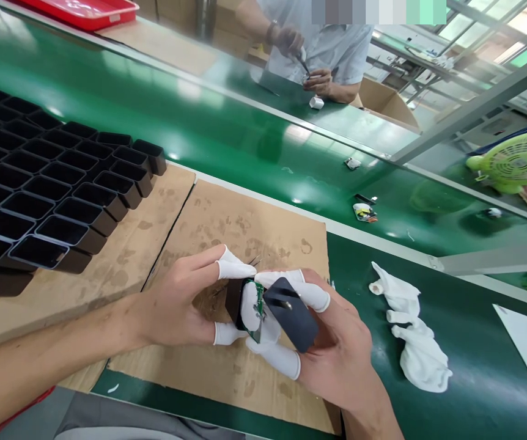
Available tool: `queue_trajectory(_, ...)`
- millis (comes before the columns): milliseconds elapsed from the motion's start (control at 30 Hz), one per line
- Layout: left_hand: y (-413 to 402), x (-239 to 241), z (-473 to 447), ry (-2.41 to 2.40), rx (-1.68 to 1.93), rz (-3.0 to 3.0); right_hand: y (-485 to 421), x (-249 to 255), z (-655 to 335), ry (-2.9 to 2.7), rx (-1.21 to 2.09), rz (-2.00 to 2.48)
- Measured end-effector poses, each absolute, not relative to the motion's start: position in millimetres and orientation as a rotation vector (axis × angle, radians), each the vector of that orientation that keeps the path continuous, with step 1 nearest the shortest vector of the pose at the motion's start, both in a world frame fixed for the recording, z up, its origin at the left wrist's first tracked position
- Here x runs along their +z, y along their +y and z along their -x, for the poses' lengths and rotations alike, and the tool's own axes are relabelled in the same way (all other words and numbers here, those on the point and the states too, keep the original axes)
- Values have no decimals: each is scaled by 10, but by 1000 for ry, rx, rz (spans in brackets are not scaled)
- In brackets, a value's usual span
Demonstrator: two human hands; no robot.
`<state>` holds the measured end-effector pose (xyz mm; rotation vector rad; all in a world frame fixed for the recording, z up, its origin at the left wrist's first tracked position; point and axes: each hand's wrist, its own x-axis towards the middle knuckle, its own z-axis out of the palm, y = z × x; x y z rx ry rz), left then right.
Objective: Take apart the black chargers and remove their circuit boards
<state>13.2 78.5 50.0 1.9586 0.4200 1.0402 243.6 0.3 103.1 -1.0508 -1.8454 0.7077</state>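
Both my hands wear white finger cots and meet over a brown cardboard sheet (245, 232). My left hand (185, 302) pinches a black housing shell (233, 299) with a green circuit board (258, 308) at its mouth. My right hand (332, 342) grips a black plug cover with metal prongs (291, 311), pressed against the board side. The two parts touch each other between my fingertips.
A black tray of several empty square cells (47, 195) lies at left. White gloves (412, 333) lie on the green mat at right. A green conveyor belt (227, 131) carries small parts (364, 212). Across it, another person's hands (307, 61) work. A green fan (518, 160) stands far right.
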Motion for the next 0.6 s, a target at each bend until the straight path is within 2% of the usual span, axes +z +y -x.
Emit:
queue_trajectory(233, 805, 520, -148, 404, 1117, -1952, -137, 1005, -2534, -1609, 707, 1059)
queue_trajectory(600, 821, 521, -111, 360, 1084, -2025, 15, 1121, -2443, -1795, 652, 1038)
